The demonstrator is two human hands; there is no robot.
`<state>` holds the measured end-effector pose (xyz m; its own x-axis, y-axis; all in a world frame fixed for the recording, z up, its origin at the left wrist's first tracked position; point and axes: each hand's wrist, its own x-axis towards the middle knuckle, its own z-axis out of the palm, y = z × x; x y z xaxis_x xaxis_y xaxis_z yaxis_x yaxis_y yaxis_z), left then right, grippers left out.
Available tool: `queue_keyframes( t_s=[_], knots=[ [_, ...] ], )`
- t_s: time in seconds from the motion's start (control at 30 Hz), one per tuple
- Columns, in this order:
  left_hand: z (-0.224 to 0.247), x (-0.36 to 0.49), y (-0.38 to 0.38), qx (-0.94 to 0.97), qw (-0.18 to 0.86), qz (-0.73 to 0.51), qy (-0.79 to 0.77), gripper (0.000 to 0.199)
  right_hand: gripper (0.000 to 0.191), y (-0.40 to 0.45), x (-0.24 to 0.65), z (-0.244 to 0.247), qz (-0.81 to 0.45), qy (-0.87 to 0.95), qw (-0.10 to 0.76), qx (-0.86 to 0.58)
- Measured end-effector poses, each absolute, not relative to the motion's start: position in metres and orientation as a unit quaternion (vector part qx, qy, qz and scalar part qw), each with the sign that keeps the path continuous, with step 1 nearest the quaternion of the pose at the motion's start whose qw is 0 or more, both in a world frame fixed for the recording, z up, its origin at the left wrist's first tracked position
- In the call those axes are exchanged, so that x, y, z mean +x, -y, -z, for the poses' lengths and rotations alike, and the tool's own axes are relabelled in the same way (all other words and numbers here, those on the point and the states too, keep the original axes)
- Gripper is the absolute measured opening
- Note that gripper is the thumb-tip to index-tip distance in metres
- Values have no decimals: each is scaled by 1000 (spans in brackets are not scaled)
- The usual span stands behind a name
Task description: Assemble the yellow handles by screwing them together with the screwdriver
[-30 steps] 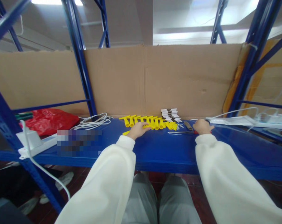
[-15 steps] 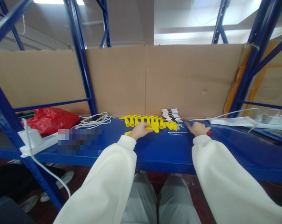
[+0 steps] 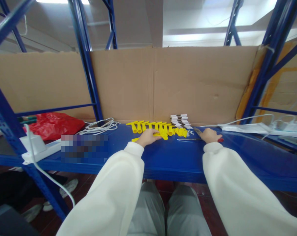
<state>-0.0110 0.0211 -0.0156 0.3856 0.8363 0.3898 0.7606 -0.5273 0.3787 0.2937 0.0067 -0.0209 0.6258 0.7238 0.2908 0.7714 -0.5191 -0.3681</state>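
Observation:
My left hand (image 3: 148,137) is closed on a yellow plastic piece (image 3: 164,135), held low over the blue shelf top. Behind it stands a row of yellow T-shaped pieces (image 3: 139,127), and several small flat yellow parts (image 3: 180,132) lie to its right. My right hand (image 3: 210,135) has its fingers curled on the shelf top around a dark metal tool (image 3: 197,131); its kind is unclear. Something red (image 3: 220,140) shows at that hand's right side. Next to it lies a thin silver tool (image 3: 187,139). Small white bits (image 3: 190,132) lie just behind.
A stack of white packets with dark bands (image 3: 180,121) rests against the cardboard back wall (image 3: 175,82). Left are a red plastic bag (image 3: 57,126), a coiled white cable (image 3: 101,126) and a power strip (image 3: 43,154). Another white strip (image 3: 251,128) with cables lies right. Blue posts (image 3: 85,65) frame the shelf.
The right hand's dark tool has tilted slightly, its tip a little nearer the small white bits. Otherwise both hands stay in nearly the same place.

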Motion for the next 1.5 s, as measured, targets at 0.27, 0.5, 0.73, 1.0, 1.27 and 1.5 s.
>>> queue_keyframes(
  t_s=[0.27, 0.5, 0.73, 1.0, 1.27, 1.5],
  knots=[
    [16, -11, -21, 828, 69, -279, -482, 40, 41, -12, 296, 21, 56, 424, 283, -859],
    [17, -11, -22, 829, 63, -283, -478, 39, 25, -9, 291, 15, 73, 448, 332, -827],
    [17, -11, -23, 828, 65, -279, -482, 40, 18, -10, 281, 11, 78, 464, 426, -773],
    [18, -11, -25, 826, 70, -289, -479, 40, 10, -9, 257, 9, 28, 582, 519, -625],
    [17, -11, -25, 834, 73, -283, -468, 38, 8, -14, 192, 5, -130, 702, 501, -490],
    [19, -12, -25, 822, 39, -319, -471, 33, 13, -7, 177, 14, -212, 708, 440, -511]
  ],
)
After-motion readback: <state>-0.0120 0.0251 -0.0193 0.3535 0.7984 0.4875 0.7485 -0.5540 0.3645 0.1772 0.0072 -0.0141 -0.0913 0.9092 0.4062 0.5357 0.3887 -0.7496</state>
